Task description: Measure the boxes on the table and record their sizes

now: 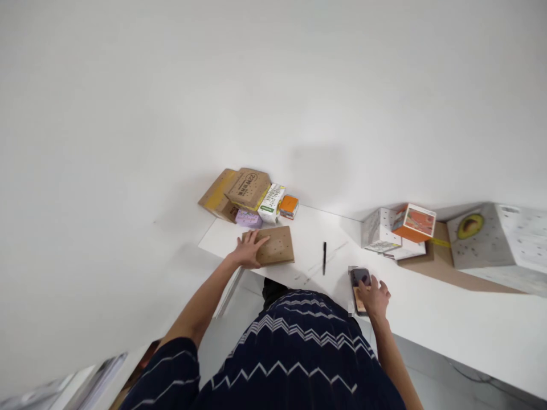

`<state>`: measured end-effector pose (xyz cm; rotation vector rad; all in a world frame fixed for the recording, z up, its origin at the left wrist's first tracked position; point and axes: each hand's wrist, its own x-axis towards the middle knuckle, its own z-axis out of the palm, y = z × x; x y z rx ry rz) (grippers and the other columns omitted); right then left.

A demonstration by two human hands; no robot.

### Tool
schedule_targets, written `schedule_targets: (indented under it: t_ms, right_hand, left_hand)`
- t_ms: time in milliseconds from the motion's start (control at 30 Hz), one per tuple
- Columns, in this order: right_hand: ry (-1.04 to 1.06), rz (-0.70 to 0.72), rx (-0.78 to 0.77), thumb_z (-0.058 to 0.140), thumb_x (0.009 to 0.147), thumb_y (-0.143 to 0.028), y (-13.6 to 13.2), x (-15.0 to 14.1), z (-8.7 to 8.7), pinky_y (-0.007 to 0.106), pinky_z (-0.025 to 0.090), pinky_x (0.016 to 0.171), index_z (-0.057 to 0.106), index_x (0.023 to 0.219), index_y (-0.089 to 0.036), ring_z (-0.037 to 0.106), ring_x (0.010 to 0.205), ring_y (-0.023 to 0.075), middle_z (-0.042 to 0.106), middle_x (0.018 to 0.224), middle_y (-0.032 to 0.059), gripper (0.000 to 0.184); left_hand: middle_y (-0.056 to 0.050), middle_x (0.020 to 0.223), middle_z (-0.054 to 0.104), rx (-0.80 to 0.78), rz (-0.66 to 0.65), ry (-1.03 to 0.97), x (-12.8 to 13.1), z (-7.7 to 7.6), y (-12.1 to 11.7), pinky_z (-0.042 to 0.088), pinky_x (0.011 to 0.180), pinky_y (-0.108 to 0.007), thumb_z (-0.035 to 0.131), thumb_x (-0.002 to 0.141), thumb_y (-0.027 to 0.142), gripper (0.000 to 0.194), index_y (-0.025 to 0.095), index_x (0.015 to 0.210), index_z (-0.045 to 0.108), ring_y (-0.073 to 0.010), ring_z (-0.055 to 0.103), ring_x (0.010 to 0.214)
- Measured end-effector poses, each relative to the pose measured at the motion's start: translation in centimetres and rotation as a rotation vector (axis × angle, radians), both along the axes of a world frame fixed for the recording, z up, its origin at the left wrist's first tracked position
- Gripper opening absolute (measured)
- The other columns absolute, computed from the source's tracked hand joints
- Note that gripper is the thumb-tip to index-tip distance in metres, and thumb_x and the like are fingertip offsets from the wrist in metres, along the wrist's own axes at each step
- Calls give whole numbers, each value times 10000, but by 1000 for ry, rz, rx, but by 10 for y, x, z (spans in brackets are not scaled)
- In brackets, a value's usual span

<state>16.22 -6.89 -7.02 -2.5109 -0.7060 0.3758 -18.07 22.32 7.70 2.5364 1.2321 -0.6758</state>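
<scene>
My left hand (249, 249) rests with spread fingers on the left end of a flat brown cardboard box (277, 245) that lies on the white table. My right hand (375, 296) is over a smartphone (359, 277) lying near the table's front edge, its fingers apart and a fingertip at the screen. Between the two hands lies a black pen (324, 258), lengthwise toward me. Faint dark marks show on the tabletop around the pen.
Against the wall at left stand brown cartons (248, 188), a white printed box (272, 203), a small orange box (289, 206) and a purple packet (248, 218). At right are white boxes (378, 228), an orange-sided box (413, 222) and a large avocado-printed carton (482, 236).
</scene>
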Motion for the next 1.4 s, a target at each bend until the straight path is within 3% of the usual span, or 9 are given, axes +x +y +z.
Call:
schedule_targets:
  t_ms: [100,300,433,600,800,967,1067,1200,1400]
  right_hand:
    - [-87,-11,151,424,782,-546,7,21,24,576,334,946,547,1195,-68,444,1155,399,510,1126,241,644]
    - [-325,-180,407,505,789,-555,34,73,93,503,357,951,389,1357,-86,413,1160,342,414,1208,224,746]
    - [-374,-182,413,581,742,-555,66,100,123,533,321,969,297,1405,-111,361,1185,352,347,1240,209,847]
    - [-298,-277,309,659,673,-503,101,123,137,566,320,945,279,1420,-160,385,1131,376,311,1263,201,906]
    - [-317,-235,350,633,672,-432,113,121,139,525,327,936,379,1375,-118,407,1084,357,409,1131,191,812]
    - [-254,82,536,610,720,-487,123,49,134,483,394,927,339,1415,-163,446,1080,312,470,1100,141,814]
    - [-118,369,555,595,764,-473,131,-13,115,447,417,942,335,1419,-200,463,1094,280,502,1104,120,756]
    - [23,502,443,588,781,-446,135,-72,72,449,417,965,330,1420,-217,489,1102,275,479,1174,135,727]
    - [289,668,293,659,716,-449,118,-92,31,448,439,945,316,1419,-177,529,1117,295,491,1261,166,828]
  left_hand:
    - [-135,1566,-9,23,25,77,-18,5,9,128,1014,-701,766,526,336,1114,360,1466,169,-444,-2,1401]
    - [-87,1559,116,192,121,169,-40,13,23,204,1022,-646,591,709,185,856,420,1442,216,-383,107,1407]
    - [-91,1542,156,324,192,180,-42,5,16,269,1008,-599,517,772,142,797,433,1442,198,-353,161,1396]
    - [-142,1530,170,437,313,87,-22,-6,-13,223,1017,-630,525,749,105,833,368,1464,189,-396,143,1391]
    - [-96,1461,346,470,288,-300,13,-18,-56,228,1099,-486,439,777,106,640,231,1403,409,-307,278,1343]
    - [-95,1273,534,239,190,-604,50,-51,-79,331,1067,-415,434,755,60,500,196,1204,605,-234,444,1216]
    - [-88,1142,605,37,245,-724,74,-72,-86,404,1007,-380,473,741,68,431,187,1120,642,-201,533,1096]
    - [-79,1097,643,-281,430,-683,94,-87,-92,462,921,-340,520,758,136,426,178,1171,618,-180,601,932]
    - [-54,1113,664,-442,578,-704,98,-99,-97,493,839,-288,550,781,214,449,180,1228,570,-182,619,944]
